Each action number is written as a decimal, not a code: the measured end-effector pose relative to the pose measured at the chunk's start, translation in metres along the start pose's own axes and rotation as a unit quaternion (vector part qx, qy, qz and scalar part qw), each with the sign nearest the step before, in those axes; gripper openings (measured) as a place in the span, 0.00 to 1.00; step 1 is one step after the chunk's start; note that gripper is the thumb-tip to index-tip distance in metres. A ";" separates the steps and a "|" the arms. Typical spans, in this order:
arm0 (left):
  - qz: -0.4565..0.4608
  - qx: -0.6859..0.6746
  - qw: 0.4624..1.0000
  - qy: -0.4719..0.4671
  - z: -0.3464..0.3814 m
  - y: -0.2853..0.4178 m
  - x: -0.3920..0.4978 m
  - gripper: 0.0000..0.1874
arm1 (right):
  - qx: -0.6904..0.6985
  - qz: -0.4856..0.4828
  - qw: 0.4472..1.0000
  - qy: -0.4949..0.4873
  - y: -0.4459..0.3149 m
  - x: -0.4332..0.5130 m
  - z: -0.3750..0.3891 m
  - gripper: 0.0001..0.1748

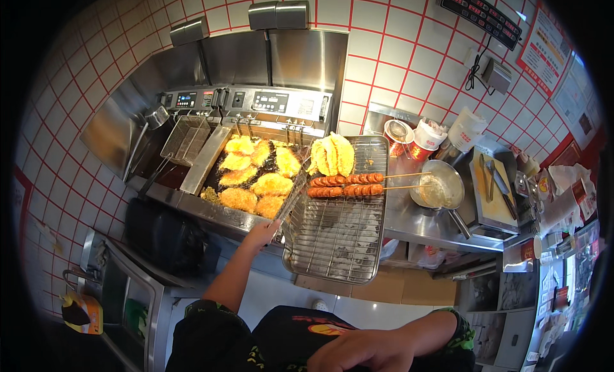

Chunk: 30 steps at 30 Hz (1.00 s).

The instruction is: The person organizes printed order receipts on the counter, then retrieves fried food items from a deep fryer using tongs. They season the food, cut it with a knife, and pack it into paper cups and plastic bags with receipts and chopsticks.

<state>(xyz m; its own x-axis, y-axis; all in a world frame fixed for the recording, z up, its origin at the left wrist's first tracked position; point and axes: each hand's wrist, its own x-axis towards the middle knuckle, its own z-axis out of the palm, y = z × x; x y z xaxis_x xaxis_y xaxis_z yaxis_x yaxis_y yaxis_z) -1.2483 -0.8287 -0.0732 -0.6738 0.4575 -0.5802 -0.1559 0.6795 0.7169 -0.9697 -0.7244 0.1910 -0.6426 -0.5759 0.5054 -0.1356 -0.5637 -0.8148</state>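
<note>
My left hand (263,235) grips long metal tongs (293,193), which slant up between the deep fryer (172,205) and the wire rack over a metal tray (340,237). In the fryer's oil float several golden battered cutlets (272,184). Fried cutlets (332,154) stand on edge at the rack's far end. Just nearer lie two skewered scored sausages (346,185), their sticks pointing right over the tray's rim. My right hand (362,349) hangs low in front of my dark shirt, its fingers partly cut off by the picture's bottom edge; nothing shows in it.
An empty wire fry basket (186,140) hangs over the fryer's left side. To the tray's right are a saucepan (437,185), red paper cups (422,149) and a cutting board (485,187) with a knife and tongs. A steel sink (158,295) stands at lower left.
</note>
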 end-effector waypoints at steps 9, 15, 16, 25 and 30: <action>0.117 0.223 0.965 0.071 -0.039 0.031 -0.011 0.23 | 0.009 0.018 1.000 -0.006 -0.002 0.013 0.000 0.14; 0.042 -0.110 0.993 -0.001 -0.087 -0.002 -0.053 0.19 | -0.018 -0.003 1.000 0.000 0.016 0.051 0.003 0.13; 0.043 -0.152 0.987 -0.019 -0.096 -0.006 -0.060 0.18 | -0.023 -0.015 0.999 0.022 0.022 0.061 0.001 0.13; 0.081 -0.301 0.935 -0.167 -0.156 -0.063 -0.094 0.19 | -0.049 -0.258 0.960 0.097 0.097 0.173 -0.013 0.12; 0.070 -0.323 0.917 -0.223 -0.179 -0.096 -0.093 0.20 | -0.016 -0.323 0.943 0.078 0.138 0.234 -0.019 0.19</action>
<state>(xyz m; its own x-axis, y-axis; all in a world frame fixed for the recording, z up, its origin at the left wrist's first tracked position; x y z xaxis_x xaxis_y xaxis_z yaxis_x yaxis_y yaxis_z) -1.2999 -1.0394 -0.0192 -0.3808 0.8009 -0.4620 -0.5827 0.1801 0.7925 -1.1531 -0.9255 0.1916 -0.5208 -0.0238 0.8533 -0.5569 -0.7481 -0.3608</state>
